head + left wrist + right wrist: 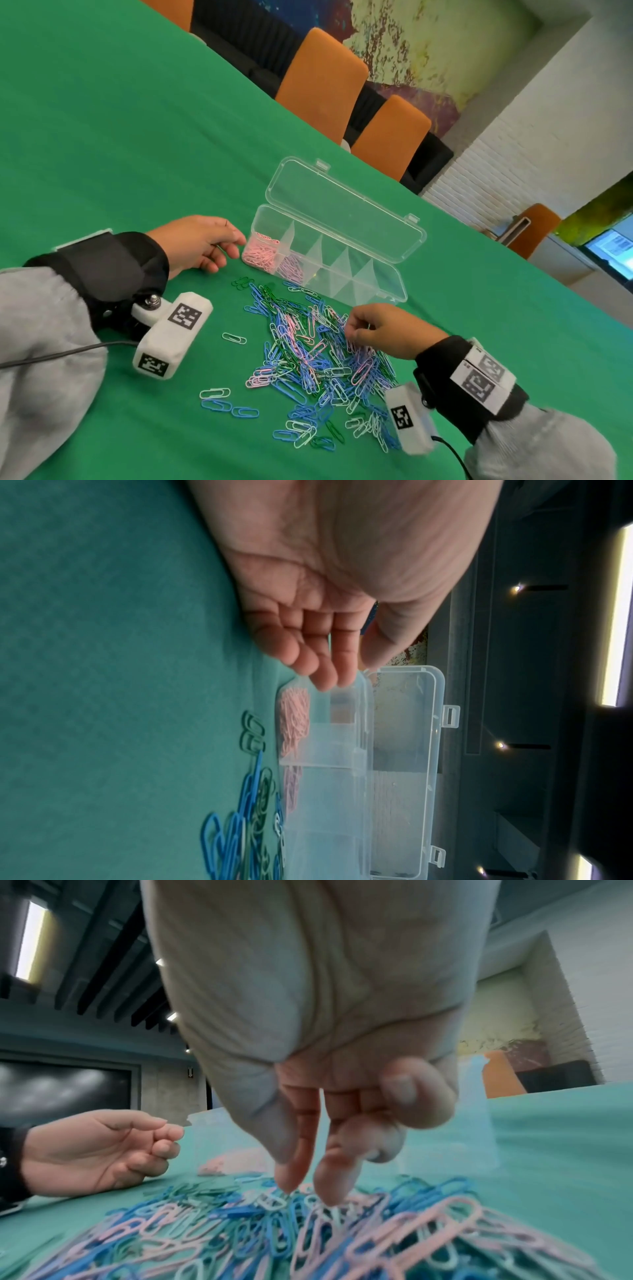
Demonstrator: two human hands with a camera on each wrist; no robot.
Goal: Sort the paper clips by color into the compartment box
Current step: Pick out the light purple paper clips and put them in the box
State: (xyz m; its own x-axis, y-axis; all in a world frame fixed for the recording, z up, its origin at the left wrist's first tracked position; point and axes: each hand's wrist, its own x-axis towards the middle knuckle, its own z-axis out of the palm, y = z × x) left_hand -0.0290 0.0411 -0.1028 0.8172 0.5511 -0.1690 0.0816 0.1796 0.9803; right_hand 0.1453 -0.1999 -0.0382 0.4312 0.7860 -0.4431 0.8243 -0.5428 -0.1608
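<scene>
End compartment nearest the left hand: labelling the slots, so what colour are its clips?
Pink clips, clearest in the head view.

This looks like a meeting room in an office. A long table (pixel 120 137) with green cloth has 3 orange chairs (pixel 322 82) along its far side. Behind them stands a painted wall (pixel 428 44), and at the far right a screen (pixel 613 246) glows.

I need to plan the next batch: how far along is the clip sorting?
Early stage. Done: the clear plastic compartment box holds pink clips in its end compartment and lilac clips in the next; the others look empty. In hand: the right hand reaches into the mixed pile of clips; the left hand rests by the box. Left: blue, green, white and remaining pinkish clips.
</scene>
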